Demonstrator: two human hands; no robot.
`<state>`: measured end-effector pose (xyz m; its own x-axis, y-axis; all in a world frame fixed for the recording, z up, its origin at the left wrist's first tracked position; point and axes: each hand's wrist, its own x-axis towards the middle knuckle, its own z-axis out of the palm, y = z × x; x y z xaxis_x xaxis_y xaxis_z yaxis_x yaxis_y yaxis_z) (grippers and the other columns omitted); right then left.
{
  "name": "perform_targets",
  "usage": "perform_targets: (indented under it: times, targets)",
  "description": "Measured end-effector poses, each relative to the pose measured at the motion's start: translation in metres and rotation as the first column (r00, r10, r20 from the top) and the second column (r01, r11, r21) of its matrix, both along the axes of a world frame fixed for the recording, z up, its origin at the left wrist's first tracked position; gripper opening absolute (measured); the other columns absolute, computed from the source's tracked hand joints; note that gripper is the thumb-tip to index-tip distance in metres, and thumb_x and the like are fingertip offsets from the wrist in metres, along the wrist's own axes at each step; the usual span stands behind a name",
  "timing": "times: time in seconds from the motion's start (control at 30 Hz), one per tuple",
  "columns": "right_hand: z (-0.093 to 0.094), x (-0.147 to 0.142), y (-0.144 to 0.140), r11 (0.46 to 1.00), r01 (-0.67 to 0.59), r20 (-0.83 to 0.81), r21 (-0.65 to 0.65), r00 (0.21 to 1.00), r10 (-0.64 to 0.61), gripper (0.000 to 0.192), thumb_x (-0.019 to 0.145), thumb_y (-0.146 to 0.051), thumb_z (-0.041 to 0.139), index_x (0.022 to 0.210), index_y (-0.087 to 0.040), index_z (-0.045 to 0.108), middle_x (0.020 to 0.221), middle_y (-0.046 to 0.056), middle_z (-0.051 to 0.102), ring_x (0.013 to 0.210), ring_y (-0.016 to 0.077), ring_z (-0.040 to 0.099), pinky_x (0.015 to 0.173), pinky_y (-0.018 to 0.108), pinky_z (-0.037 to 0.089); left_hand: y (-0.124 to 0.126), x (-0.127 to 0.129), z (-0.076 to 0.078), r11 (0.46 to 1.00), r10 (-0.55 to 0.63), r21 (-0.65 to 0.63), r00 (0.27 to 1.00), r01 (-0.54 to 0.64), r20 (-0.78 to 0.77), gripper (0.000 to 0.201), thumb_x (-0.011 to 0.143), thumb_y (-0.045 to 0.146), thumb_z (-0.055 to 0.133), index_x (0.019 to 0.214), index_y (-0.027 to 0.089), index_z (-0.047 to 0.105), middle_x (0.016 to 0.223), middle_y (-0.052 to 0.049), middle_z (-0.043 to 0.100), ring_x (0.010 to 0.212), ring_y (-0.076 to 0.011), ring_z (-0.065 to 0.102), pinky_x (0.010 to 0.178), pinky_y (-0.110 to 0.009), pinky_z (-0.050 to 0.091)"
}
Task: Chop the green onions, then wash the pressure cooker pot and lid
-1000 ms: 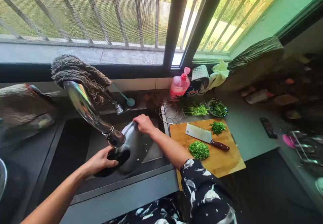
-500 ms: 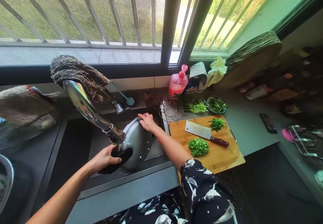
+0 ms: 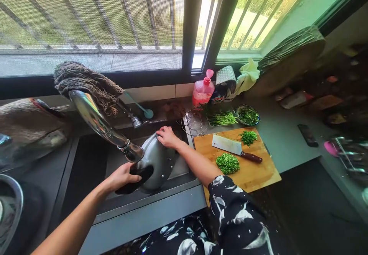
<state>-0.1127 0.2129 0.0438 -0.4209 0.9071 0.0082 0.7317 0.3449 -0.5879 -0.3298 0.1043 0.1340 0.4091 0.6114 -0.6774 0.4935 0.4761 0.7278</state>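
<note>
A grey metal pan (image 3: 161, 165) is tilted on its side over the sink (image 3: 94, 163), water drops on its surface. My left hand (image 3: 125, 176) is closed around its black handle (image 3: 145, 175), thumb on top. At the pan's upper rim is my right hand (image 3: 167, 137), its fingers bent over the edge; a small dark thing shows at the fingertips, too hidden to name. The faucet (image 3: 133, 153) hangs just above the pan and covers part of it. I cannot see water running.
Right of the sink, a cutting board (image 3: 258, 176) bears a cleaver (image 3: 227, 143) and chopped greens (image 3: 227, 163). Behind stand a wire rack (image 3: 195, 122), a pink soap bottle (image 3: 202, 92) and a bowl of greens (image 3: 247, 115). A rag (image 3: 83, 82) drapes the faucet. A phone (image 3: 307, 135) lies right.
The view has shifted slightly. My right hand stays at the pan's rim, its fingers a little more curled over it. My left hand keeps its hold on the handle.
</note>
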Motion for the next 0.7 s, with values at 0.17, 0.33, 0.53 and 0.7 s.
perform_targets:
  times: [0.17,0.33,0.53,0.7]
  targets:
    - [0.008,0.001,0.014,0.998,0.051,-0.008,-0.031,0.999,-0.051,0.022,0.086,-0.018,0.055,0.106,-0.015,0.063,0.102,0.008,0.06,0.096,0.0181,0.049,0.092,0.033,0.036,0.003,0.001,-0.003,0.999,-0.013,0.031,0.997,0.015,-0.07,0.042,0.056,0.037,0.067,0.092,0.014,0.064,0.079,-0.004,0.067,0.078,-0.0272,0.064,0.071,-0.036,0.052]
    - [0.021,-0.042,-0.022,0.995,-0.081,0.03,0.059,0.996,0.079,0.013,0.082,-0.021,0.057,0.092,-0.017,0.065,0.096,0.008,0.062,0.096,0.0215,0.05,0.087,0.035,0.039,0.009,-0.003,-0.014,0.982,0.013,0.188,0.998,-0.001,-0.061,0.039,0.056,0.035,0.069,0.09,0.016,0.066,0.095,-0.006,0.068,0.099,-0.0299,0.06,0.091,-0.039,0.046]
    - [0.014,-0.02,0.004,0.985,0.113,0.014,-0.13,0.994,-0.113,0.017,0.08,-0.016,0.056,0.093,-0.019,0.067,0.097,0.005,0.066,0.096,0.0192,0.054,0.084,0.03,0.042,0.004,-0.003,-0.01,0.991,0.003,0.137,1.0,0.001,-0.029,0.039,0.056,0.037,0.068,0.089,0.016,0.065,0.087,-0.005,0.068,0.092,-0.0293,0.062,0.084,-0.038,0.049]
    - [0.011,-0.007,0.015,0.919,0.296,0.079,-0.26,0.955,-0.285,0.021,0.077,-0.013,0.056,0.093,-0.018,0.068,0.096,0.004,0.068,0.092,0.0173,0.057,0.08,0.026,0.044,-0.001,-0.002,-0.01,0.998,-0.025,0.051,1.0,0.025,0.004,0.048,0.058,0.036,0.066,0.101,0.015,0.062,0.084,-0.005,0.068,0.081,-0.0269,0.063,0.074,-0.037,0.051]
